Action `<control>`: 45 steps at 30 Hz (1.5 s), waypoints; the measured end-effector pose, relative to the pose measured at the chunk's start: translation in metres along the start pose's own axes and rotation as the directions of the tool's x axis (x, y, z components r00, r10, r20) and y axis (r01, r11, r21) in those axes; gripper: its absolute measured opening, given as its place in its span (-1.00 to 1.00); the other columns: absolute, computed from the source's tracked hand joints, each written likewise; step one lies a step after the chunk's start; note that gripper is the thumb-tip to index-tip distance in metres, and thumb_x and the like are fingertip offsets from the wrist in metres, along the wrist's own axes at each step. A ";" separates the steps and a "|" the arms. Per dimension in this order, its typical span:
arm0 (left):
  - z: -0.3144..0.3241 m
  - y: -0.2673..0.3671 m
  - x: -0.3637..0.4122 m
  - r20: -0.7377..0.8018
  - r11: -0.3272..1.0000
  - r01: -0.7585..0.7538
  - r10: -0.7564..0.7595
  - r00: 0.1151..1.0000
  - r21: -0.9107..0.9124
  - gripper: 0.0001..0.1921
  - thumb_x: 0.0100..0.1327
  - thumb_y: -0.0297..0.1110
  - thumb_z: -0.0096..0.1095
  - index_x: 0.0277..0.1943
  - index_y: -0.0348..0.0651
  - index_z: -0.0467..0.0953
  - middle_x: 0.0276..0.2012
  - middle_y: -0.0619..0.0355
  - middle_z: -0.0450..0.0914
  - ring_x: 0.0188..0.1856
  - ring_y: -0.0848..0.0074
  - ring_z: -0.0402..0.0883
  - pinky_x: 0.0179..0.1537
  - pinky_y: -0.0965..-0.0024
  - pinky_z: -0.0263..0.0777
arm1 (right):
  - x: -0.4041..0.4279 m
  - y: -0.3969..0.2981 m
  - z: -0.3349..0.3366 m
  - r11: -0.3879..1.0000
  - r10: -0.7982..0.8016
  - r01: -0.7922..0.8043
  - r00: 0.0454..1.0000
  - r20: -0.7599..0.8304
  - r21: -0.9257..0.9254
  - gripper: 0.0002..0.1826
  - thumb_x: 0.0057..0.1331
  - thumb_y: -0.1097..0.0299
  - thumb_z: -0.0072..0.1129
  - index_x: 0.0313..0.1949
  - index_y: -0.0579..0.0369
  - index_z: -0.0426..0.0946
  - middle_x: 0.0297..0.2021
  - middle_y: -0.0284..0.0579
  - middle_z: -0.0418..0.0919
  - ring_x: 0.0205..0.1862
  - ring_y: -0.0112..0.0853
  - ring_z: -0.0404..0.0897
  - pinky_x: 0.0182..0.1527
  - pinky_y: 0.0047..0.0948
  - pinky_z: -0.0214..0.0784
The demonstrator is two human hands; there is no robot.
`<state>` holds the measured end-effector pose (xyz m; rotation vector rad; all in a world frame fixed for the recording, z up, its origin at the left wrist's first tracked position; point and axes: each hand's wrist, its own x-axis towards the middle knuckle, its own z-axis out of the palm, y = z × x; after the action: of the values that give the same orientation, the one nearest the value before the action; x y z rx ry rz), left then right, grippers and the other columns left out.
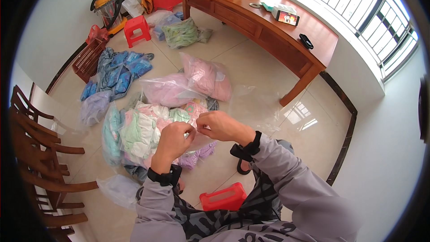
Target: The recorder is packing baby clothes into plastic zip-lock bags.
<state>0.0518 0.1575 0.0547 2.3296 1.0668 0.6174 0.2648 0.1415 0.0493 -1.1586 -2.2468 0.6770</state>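
My left hand (173, 140) and my right hand (223, 126) meet in front of me, thumbs and fingertips pinched together. Between and below them hangs part of a clear plastic bag (200, 143), its edge apparently held by both. How far the bag reaches is hard to see. Under my hands lies a heap of folded clothes (142, 131) in clear bags, in pale green, white and pink. Purple printed fabric (196, 157) shows beneath my wrists. Just beyond the heap rest a bag of light pink fabric (169, 89) and a fuller pink bag (208, 77).
Blue packed bags (122, 69) lie by a brown plastic basket (90, 58). Wooden chairs (50, 164) line the left. A wooden desk (262, 27) with a phone (288, 17) stands at right. Red stools (137, 30) and a vacuum cleaner (109, 10) are farther off; clear plastic (255, 107) lies right.
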 end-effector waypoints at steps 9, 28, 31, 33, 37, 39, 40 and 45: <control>-0.001 0.000 0.000 -0.062 0.999 -0.052 0.052 0.997 -0.008 -0.90 0.15 -0.41 0.39 -0.34 -0.26 0.67 -0.37 -0.02 0.68 -0.26 0.08 0.66 -0.20 0.12 0.50 | 0.001 0.001 0.000 0.997 0.037 -0.037 0.999 0.000 0.062 -0.86 0.23 0.41 0.30 -0.25 0.19 0.62 -0.34 0.03 0.65 -0.29 0.01 0.63 -0.22 -0.14 0.46; -0.045 -0.053 -0.016 -0.189 0.976 0.091 -0.130 0.973 -0.200 -0.79 0.40 -0.31 0.30 -0.20 -0.34 0.65 -0.33 0.19 0.67 -0.27 0.57 0.55 -0.13 0.44 0.42 | -0.008 0.056 -0.061 0.907 0.268 0.014 0.751 -0.603 0.420 -0.77 0.51 0.33 0.08 -0.30 0.21 0.52 -0.42 -0.36 0.54 -0.36 -0.61 0.44 -0.27 -0.54 0.31; -0.029 -0.069 -0.015 -0.243 0.885 0.080 -0.212 0.947 -0.459 -0.71 0.42 -0.22 0.29 -0.10 -0.35 0.61 -0.28 0.10 0.68 -0.23 0.48 0.61 -0.11 0.39 0.47 | 0.000 0.061 -0.042 0.855 0.334 0.070 0.683 -0.650 0.513 -0.73 0.56 0.31 0.02 -0.28 0.21 0.51 -0.42 -0.38 0.52 -0.35 -0.63 0.41 -0.26 -0.56 0.29; -0.005 -0.081 -0.008 -0.309 0.779 0.069 -0.326 0.893 -0.623 -0.72 0.45 -0.21 0.23 -0.10 -0.33 0.57 -0.29 0.12 0.64 -0.23 0.51 0.58 -0.13 0.40 0.45 | 0.005 0.060 -0.028 0.785 0.448 0.058 0.635 -0.629 0.617 -0.71 0.55 0.27 0.02 -0.28 0.22 0.51 -0.42 -0.36 0.51 -0.34 -0.62 0.40 -0.25 -0.53 0.29; 0.032 -0.084 0.010 -0.382 0.651 0.107 -0.561 0.734 -0.751 -0.75 0.52 -0.22 0.07 -0.16 -0.22 0.55 -0.31 0.27 0.55 -0.26 0.60 0.48 -0.20 0.43 0.38 | 0.014 0.073 0.007 0.751 0.572 -0.016 0.514 -0.639 0.660 -0.69 0.54 0.23 0.02 -0.31 0.21 0.50 -0.40 -0.34 0.51 -0.34 -0.61 0.39 -0.27 -0.51 0.29; 0.036 -0.075 0.026 -0.489 0.755 0.119 -0.527 0.695 -0.644 -0.75 0.50 -0.22 0.06 -0.20 -0.24 0.53 -0.33 0.23 0.53 -0.28 0.53 0.48 -0.20 0.37 0.38 | 0.012 0.079 0.015 0.742 0.627 -0.094 0.447 -0.638 0.664 -0.68 0.52 0.22 0.03 -0.34 0.19 0.48 -0.43 -0.38 0.44 -0.37 -0.60 0.33 -0.31 -0.47 0.23; 0.018 -0.075 0.018 -0.537 0.790 0.115 -0.507 0.674 -0.602 -0.74 0.49 -0.22 0.06 -0.21 -0.24 0.51 -0.33 0.20 0.53 -0.28 0.51 0.48 -0.19 0.35 0.38 | 0.022 0.063 0.020 0.715 0.625 -0.042 0.486 -0.611 0.698 -0.69 0.52 0.23 0.03 -0.36 0.17 0.47 -0.45 -0.41 0.41 -0.39 -0.60 0.30 -0.34 -0.47 0.19; -0.050 0.000 -0.025 -0.655 0.750 -0.235 -0.327 0.681 -0.619 -0.72 0.57 -0.17 0.02 -0.25 -0.16 0.45 -0.43 0.31 0.44 -0.36 0.62 0.42 -0.29 0.44 0.34 | 0.006 -0.018 -0.027 0.834 0.345 0.159 0.598 -0.724 0.528 -0.69 0.58 0.26 -0.02 -0.36 0.10 0.43 -0.46 -0.48 0.28 -0.40 -0.66 0.19 -0.39 -0.56 0.05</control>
<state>0.0084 0.1503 0.0885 1.3766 0.9640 1.7090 0.2685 0.1426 0.0826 -0.9948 -1.1011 0.6027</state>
